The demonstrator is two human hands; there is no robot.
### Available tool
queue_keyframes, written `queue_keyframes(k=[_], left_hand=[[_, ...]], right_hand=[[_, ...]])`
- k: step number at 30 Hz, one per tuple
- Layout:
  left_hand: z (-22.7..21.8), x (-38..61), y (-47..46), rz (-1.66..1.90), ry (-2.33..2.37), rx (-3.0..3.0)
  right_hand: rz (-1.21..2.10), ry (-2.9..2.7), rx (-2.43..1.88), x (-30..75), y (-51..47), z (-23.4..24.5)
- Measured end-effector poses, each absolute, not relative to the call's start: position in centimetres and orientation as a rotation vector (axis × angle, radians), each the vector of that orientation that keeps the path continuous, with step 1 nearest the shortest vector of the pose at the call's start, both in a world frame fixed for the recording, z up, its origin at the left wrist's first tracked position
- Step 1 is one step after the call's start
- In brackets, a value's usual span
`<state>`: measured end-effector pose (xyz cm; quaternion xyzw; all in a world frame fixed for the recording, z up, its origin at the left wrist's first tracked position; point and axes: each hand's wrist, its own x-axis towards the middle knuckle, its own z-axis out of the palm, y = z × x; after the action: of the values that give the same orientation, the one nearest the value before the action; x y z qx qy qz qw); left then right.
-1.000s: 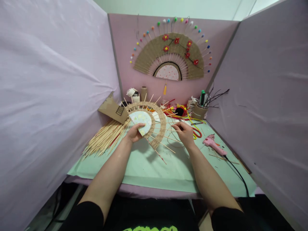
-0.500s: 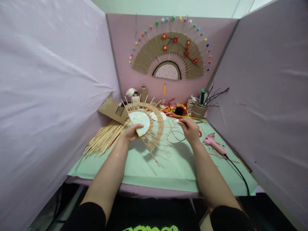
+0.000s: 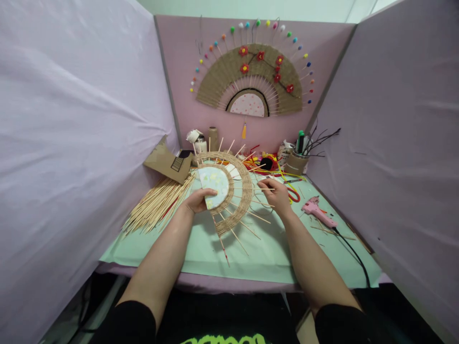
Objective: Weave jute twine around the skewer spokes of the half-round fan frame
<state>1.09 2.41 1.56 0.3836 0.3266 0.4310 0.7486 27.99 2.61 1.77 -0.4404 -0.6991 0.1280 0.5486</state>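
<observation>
The half-round fan is held up above the bench, in front of the person, tilted so that its rounded edge faces right. At its centre sits a pale blue half-disc patterned with yellowish patches, edged by a narrow band of tan woven cord. Beyond an open gap runs a wider band of the same ribbed weave, and thin wooden sticks pass through both and poke out past the rim like rays. The lowest stick is marked with red.

The left hand is clamped on the half-disc, thumb lying over its face. The right hand, well apart from the left, has thumb and fingers pinched together by the outer stick tips; whether they grip a stick or cord I cannot tell.

At the back right, a brown round pot holds green-capped markers and dark, branching twigs. A whitish jar stands at the back left beside a brown, tube-shaped spool. A creased cardboard box leans over the far ends of a heap of smooth, straight, loose sticks; whether it contains any is hidden.
</observation>
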Motion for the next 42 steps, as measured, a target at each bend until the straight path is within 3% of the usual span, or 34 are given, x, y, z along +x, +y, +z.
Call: queue_keyframes(k=[19,36,42], left_hand=[[1.3,0.5,2.7,0.951,0.636,0.945],[2.1,0.7,3.2,1.091,0.842,0.860],[1.7,-0.1,3.2,0.983,0.849,0.880]], right_hand=[[0.401,-1.569,-1.093,27.5,2.7,1.4],[0.042,-1.540,-1.086,30.0,2.8,2.4],[0.136,-1.514,-1.041,30.4,3.0,2.7]])
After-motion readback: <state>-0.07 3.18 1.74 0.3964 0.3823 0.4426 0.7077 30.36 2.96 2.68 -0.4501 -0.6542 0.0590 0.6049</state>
